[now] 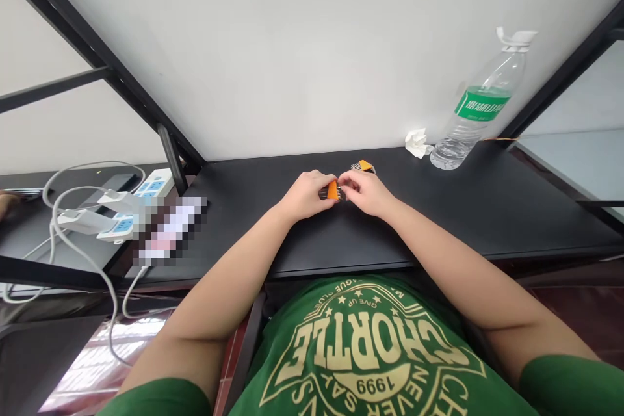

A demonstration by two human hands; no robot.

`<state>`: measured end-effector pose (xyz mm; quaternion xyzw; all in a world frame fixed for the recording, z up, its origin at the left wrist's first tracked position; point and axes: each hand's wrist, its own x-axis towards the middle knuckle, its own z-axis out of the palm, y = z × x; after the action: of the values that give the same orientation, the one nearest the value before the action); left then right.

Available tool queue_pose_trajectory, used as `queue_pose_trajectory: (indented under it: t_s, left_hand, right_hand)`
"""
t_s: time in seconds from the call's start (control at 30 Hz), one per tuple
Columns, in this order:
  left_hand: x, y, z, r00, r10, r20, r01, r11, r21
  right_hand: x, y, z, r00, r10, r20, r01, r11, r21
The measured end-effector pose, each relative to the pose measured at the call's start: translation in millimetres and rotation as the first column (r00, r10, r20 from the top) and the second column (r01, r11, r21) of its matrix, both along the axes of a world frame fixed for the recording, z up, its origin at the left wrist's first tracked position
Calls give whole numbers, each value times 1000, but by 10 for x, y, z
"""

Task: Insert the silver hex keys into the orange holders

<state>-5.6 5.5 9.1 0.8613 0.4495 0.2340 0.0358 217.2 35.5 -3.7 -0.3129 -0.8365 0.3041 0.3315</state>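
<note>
A hex key set with an orange holder and dark metal keys (332, 191) is between my hands, low over the black table. My left hand (309, 195) is closed around its left side, thumb at the near edge. At the right end of the set, my right hand (363, 191) has its thumb and index finger bent together on the key ends. Whether a single key is pinched there is too small to tell. Just behind my right hand lies a second orange holder with metal keys (364, 165), partly hidden by that hand.
A clear water bottle (470, 110) with a green label stands at the back right, beside a crumpled tissue (418, 142). At left are a phone (173, 231) on a cable and a power strip (156, 185) with plugs. Black frame posts (170, 156) flank the table (487, 208).
</note>
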Motion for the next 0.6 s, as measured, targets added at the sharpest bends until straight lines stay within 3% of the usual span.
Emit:
queue_pose_trajectory:
  t_s: [0.17,0.27,0.37,0.47,0.6]
  left_hand:
    - [31,-11,-14,1000,9,28,-8,999,-42]
    - [61,-19,-25,1000,4,23,-2,996,-84]
    - [60,-5,-57,999,38,23,-35,993,-111]
    - [23,29,-100,998,63,14,-61,991,-119]
    - [-19,64,-126,996,89,21,-85,986,-144]
  right_hand:
    - [73,99,11,1000,20,-22,-21,999,-25]
    - [124,149,6,997,59,47,-59,998,8]
    - [182,214,4,978,-32,204,13,995,95]
    - [229,286,-27,909,-157,385,119,985,122]
    - [233,346,-105,861,-179,477,129,982,135]
